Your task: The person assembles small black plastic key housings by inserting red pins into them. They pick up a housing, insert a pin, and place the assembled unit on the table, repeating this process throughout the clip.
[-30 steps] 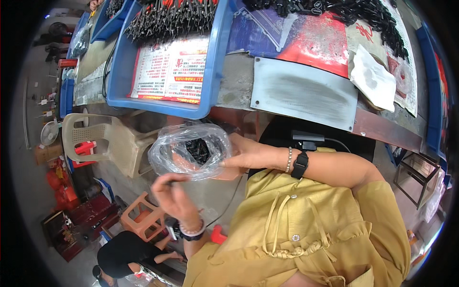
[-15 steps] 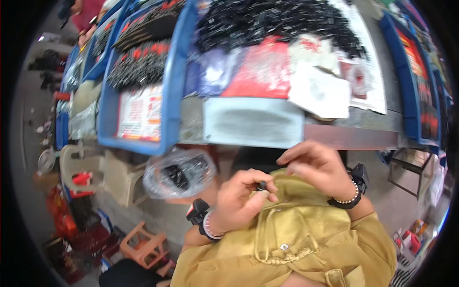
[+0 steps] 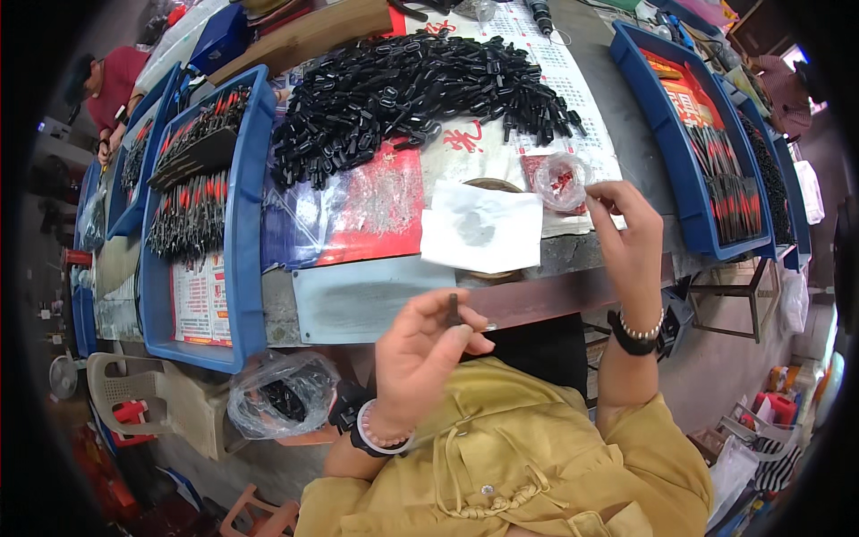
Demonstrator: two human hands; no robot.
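Observation:
My left hand (image 3: 416,353) is closed in front of my body, near the table's front edge. Between its thumb and fingers stands a small black plastic piece (image 3: 454,311). Over the table's right part, my right hand (image 3: 633,237) has thumb and forefinger brought together beside a clear plastic cup (image 3: 577,164). Small red bits (image 3: 561,183) lie in that cup. Whatever the right fingertips may hold is too small to make out. A large heap of black plastic pieces (image 3: 420,89) spreads behind. White paper with a grey smudge (image 3: 488,226) lies left of the cup.
Blue trays (image 3: 246,309) of black and red-orange parts stand at left, and another blue tray (image 3: 667,148) at right. A pale blue board (image 3: 349,295) lies at the front edge. Below hangs a clear bag (image 3: 282,398). Another person (image 3: 121,85) is at far left.
My right hand has moved up and right from above my lap to the plastic cup. My left hand, with the black piece, has risen slightly leftward. The view has shifted, showing more of the table.

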